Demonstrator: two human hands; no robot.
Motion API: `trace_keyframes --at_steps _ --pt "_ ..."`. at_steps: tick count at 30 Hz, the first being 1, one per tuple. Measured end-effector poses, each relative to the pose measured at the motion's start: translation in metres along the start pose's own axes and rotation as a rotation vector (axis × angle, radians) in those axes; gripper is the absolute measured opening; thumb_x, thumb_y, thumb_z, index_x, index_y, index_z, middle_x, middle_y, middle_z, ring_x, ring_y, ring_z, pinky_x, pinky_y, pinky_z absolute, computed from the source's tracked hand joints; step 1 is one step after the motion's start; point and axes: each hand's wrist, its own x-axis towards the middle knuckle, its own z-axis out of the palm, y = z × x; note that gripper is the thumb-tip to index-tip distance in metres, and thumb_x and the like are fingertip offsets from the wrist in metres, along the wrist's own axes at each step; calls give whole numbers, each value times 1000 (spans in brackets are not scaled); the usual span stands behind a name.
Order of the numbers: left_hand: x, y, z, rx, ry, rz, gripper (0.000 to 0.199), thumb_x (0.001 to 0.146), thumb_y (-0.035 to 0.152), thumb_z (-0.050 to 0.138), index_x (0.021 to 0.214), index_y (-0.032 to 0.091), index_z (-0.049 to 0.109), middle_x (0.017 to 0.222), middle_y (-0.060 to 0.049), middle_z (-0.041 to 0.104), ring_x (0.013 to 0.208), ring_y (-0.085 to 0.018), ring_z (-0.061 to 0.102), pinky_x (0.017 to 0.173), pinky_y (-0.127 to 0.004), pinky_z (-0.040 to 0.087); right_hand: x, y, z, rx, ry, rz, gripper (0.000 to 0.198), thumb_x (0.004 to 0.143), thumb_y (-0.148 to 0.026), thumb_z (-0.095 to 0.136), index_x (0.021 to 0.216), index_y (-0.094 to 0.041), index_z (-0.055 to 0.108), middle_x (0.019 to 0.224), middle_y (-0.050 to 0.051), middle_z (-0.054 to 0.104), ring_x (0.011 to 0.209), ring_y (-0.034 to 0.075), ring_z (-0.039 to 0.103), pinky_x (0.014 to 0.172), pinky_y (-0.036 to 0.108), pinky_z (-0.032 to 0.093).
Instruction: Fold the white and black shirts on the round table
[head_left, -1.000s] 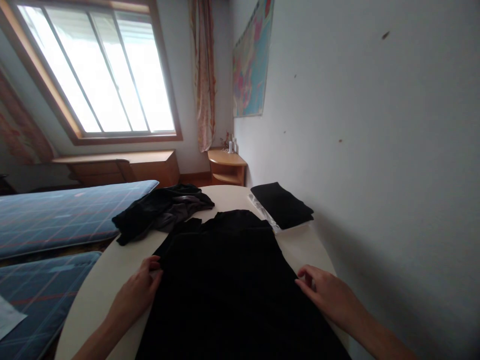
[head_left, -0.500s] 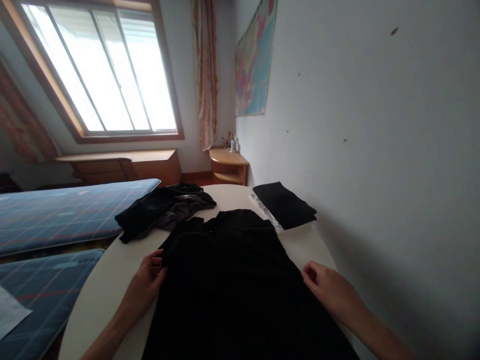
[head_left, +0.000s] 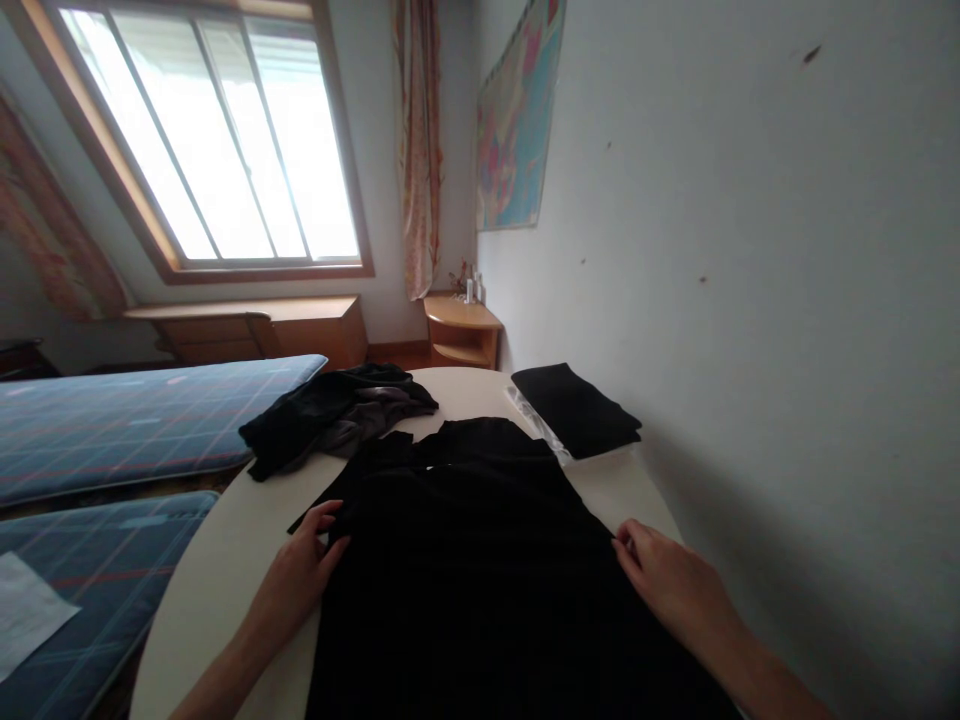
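Head, two hands [head_left: 296, 568] [head_left: 667, 575], one spread-out garment [head_left: 480, 580]

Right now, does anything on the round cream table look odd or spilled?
Yes, slightly: the crumpled heap of black and dark-grey cloth at the far-left edge of the table. It lies bunched, while the rectangular black cloth at far right is neatly folded and the black cloth garment is spread out. No spill shows.
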Motion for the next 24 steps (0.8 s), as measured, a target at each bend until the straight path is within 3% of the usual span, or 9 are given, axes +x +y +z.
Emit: trace_keyframes --at_steps 5,9,11,14,18,19,21,24 --pt "1 -1 2 -59 -26 -7 53 85 48 48 130 19 45 101 -8 69 71 -22 69 66 -35 55 -7 -25 -11 100 89 -224 24 94 -34 49 108 -24 66 110 8 70 99 26 67 88 42 51" --pt "7 -3 -2 2 -22 49 47 88 41 44 129 20 46 100 -6 69 68 -20 68 68 -35 54 -14 -40 -18 208 -124 -477 45 95 -46 53 139 -35 54 144 5 55 133 28 50 111 52 38" --pt "10 -4 -3 75 21 71 42 90 37 41 127 19 48 99 -6 68 71 -21 69 70 -35 54 -17 -42 -15 215 -216 -474 54 96 -53 51 147 -38 43 155 4 43 142 30 37 115 56 32" --pt "8 -1 -3 176 95 144 39 91 35 42 125 18 48 104 -9 65 76 -23 68 71 -37 54 -18 -41 -8 204 -222 -365 62 95 -58 49 151 -36 37 160 6 33 147 32 28 117 61 25" --pt "-10 19 -3 282 268 453 20 94 34 48 109 22 54 107 -9 62 90 -24 64 80 -37 52 -21 -42 -13 262 -235 -433 61 94 -57 52 150 -35 41 161 5 30 148 32 24 120 62 14" --pt "-17 26 -4 276 216 565 12 95 31 48 103 23 54 101 -7 62 89 -22 64 79 -34 51 -22 -42 -16 295 -275 -473 59 94 -55 53 148 -35 43 161 4 31 148 31 24 121 60 15" --pt "-32 42 -5 243 -71 768 9 97 21 47 95 25 54 90 -2 63 80 -17 62 72 -27 49 -25 -43 -24 362 -369 -520 54 93 -53 53 144 -36 49 160 2 32 149 30 23 121 55 20" --pt "-52 62 -6 267 -472 862 10 92 17 54 93 27 56 91 0 66 81 -16 62 75 -28 48 -27 -43 -30 422 -443 -504 51 93 -53 54 141 -36 52 160 1 32 149 31 22 120 55 23"
